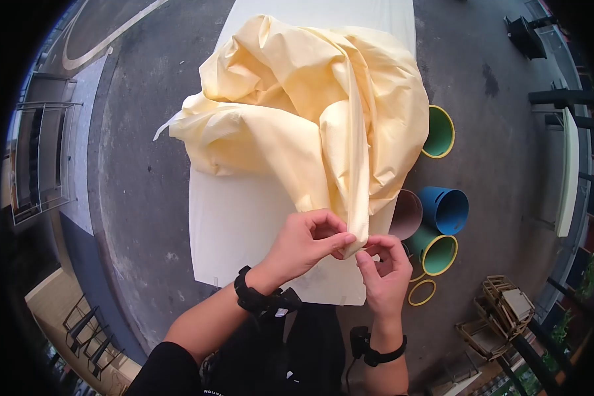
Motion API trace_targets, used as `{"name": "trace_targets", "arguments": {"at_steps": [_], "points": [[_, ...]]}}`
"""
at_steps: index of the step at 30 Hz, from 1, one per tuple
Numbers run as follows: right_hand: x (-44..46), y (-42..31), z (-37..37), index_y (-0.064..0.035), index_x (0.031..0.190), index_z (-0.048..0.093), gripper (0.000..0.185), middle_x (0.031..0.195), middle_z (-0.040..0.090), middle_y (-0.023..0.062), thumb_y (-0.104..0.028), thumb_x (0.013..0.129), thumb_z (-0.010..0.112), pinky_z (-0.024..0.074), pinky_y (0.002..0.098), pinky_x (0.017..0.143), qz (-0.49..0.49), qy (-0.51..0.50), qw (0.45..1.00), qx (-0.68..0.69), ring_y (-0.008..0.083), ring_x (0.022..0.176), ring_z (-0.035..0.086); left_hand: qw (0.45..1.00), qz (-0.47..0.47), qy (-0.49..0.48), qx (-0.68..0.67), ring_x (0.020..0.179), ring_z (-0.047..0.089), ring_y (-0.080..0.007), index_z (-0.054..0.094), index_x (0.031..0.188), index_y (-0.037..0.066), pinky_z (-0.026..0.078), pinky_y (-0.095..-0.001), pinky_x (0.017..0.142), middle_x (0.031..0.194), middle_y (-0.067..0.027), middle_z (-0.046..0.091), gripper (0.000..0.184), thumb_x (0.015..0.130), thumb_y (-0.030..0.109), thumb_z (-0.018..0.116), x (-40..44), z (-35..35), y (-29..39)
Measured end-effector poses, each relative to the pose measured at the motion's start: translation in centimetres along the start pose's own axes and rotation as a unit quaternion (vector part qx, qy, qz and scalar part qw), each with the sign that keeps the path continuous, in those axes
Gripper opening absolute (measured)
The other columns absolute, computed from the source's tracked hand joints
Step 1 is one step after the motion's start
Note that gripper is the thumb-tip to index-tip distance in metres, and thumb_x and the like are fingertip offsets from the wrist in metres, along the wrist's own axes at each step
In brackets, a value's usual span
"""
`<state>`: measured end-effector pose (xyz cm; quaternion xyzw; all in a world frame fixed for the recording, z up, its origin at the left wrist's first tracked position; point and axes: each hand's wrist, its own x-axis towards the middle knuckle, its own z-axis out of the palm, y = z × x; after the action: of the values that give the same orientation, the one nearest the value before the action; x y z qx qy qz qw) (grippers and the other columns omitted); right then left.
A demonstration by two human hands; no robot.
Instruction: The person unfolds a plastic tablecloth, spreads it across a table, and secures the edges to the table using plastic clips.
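A large, crumpled sheet of pale yellow fabric (277, 138) spreads over a white-covered table (234, 218). One folded strip of it runs down towards me and ends in a narrow corner between my hands. My left hand (313, 241) is closed on this folded end, thumb in front and the other fingers partly hidden behind the cloth. At the right side of the same corner, my right hand (386, 267) pinches the cloth's edge between thumb and fingertips. Both hands are close together near the table's front edge. Black bands are on both wrists.
On the ground right of the table are a blue bin (445, 211), a green bin with a yellow rim (440, 256), a brownish bin (406, 214) and another green bin (439, 132). A yellow ring (422, 292) lies near them. Stacked wooden frames (505, 307) stand farther right.
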<state>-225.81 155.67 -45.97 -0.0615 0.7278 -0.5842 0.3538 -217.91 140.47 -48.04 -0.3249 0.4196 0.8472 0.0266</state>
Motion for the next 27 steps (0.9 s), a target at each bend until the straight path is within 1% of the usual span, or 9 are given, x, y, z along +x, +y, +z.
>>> {"name": "trace_targets", "arguments": {"at_steps": [5,7,10,13,16,18,20,23,27], "points": [[0.3,0.8,-0.2,-0.0015,0.097,0.062,0.017,0.091,0.061,0.0025,-0.001,0.081,0.07,0.0453,0.0195,0.059,-0.02,0.037,0.999,-0.022,0.008,0.079,0.059,0.999,0.001,-0.028,0.018,0.075,0.066,-0.0135,0.062,0.098,-0.004,0.057,-0.0269,0.069,0.085,-0.0073,0.067,0.014,0.09,0.008,0.064,0.0,0.2,0.4],[0.6,0.9,-0.1,-0.0017,0.094,0.063,0.014,0.088,0.06,0.0014,-0.004,0.083,0.07,0.0445,0.0198,0.058,-0.05,0.038,0.998,-0.014,0.0075,0.076,0.058,0.999,-0.006,-0.036,0.009,0.077,0.066,-0.0135,0.062,0.097,-0.004,0.058,-0.0275,0.07,0.087,-0.0076,0.066,0.013,0.091,0.007,0.062,0.1,0.1,0.2],[1.0,0.1,0.5,-0.0014,0.093,0.063,0.011,0.085,0.059,0.0008,-0.005,0.084,0.068,0.0443,0.02,0.058,-0.013,0.022,1.0,-0.015,0.0071,0.074,0.056,0.999,-0.001,-0.037,0.015,0.08,0.066,-0.0134,0.062,0.097,-0.004,0.058,-0.0283,0.07,0.089,-0.0079,0.066,0.013,0.092,0.007,0.061,0.2,0.3,0.3],[1.3,0.5,0.4,-0.0008,0.091,0.062,0.009,0.083,0.059,0.0008,-0.005,0.085,0.068,0.0438,0.0198,0.058,-0.037,0.02,0.998,-0.049,0.0066,0.075,0.056,0.999,0.009,-0.028,0.039,0.081,0.066,-0.0138,0.061,0.097,-0.004,0.059,-0.029,0.068,0.089,-0.0079,0.065,0.013,0.093,0.008,0.06,-0.1,0.2,0.1],[1.5,0.7,0.4,-0.0002,0.089,0.061,0.009,0.082,0.058,0.0005,-0.006,0.086,0.067,0.0437,0.0202,0.059,-0.031,0.034,0.999,-0.016,0.006,0.076,0.055,0.999,0.023,-0.016,0.019,0.081,0.066,-0.0151,0.06,0.098,-0.004,0.059,-0.0298,0.067,0.089,-0.0081,0.065,0.014,0.094,0.008,0.058,-0.4,0.2,-0.2],[1.5,0.4,0.7,0.0001,0.089,0.061,0.008,0.082,0.058,-0.0006,-0.007,0.089,0.065,0.0436,0.0205,0.063,-0.042,0.039,0.998,0.005,0.0053,0.075,0.054,1.0,0.025,-0.015,-0.004,0.082,0.066,-0.0157,0.059,0.098,-0.004,0.059,-0.0299,0.068,0.089,-0.0085,0.065,0.014,0.094,0.009,0.058,-0.6,0.2,0.2],[1.4,0.0,0.9,0.0006,0.091,0.06,0.008,0.082,0.058,-0.0013,-0.008,0.092,0.061,0.043,0.0204,0.066,0.002,0.062,0.995,0.073,0.0051,0.075,0.053,0.999,0.031,-0.015,-0.03,0.082,0.067,-0.0164,0.059,0.099,-0.004,0.059,-0.0301,0.068,0.089,-0.0089,0.065,0.014,0.094,0.009,0.057,-0.6,0.2,0.5],[1.4,-0.4,0.8,0.0009,0.093,0.06,0.01,0.08,0.058,-0.0016,-0.009,0.094,0.059,0.0419,0.0197,0.067,0.006,0.036,0.999,0.039,0.0052,0.075,0.053,0.999,0.038,0.003,-0.036,0.083,0.067,-0.0171,0.058,0.101,-0.005,0.059,-0.0296,0.068,0.089,-0.0101,0.065,0.015,0.094,0.009,0.057,-0.8,0.3,0.9],[1.3,-0.1,0.9,0.0003,0.094,0.061,0.011,0.077,0.057,-0.002,-0.011,0.094,0.058,0.0401,0.0189,0.064,-0.006,0.022,0.999,0.026,0.0046,0.073,0.051,1.0,0.029,0.001,0.011,0.083,0.067,-0.0161,0.059,0.102,-0.005,0.059,-0.0292,0.068,0.09,-0.0094,0.066,0.016,0.094,0.009,0.057,-0.7,0.4,0.7]]}}
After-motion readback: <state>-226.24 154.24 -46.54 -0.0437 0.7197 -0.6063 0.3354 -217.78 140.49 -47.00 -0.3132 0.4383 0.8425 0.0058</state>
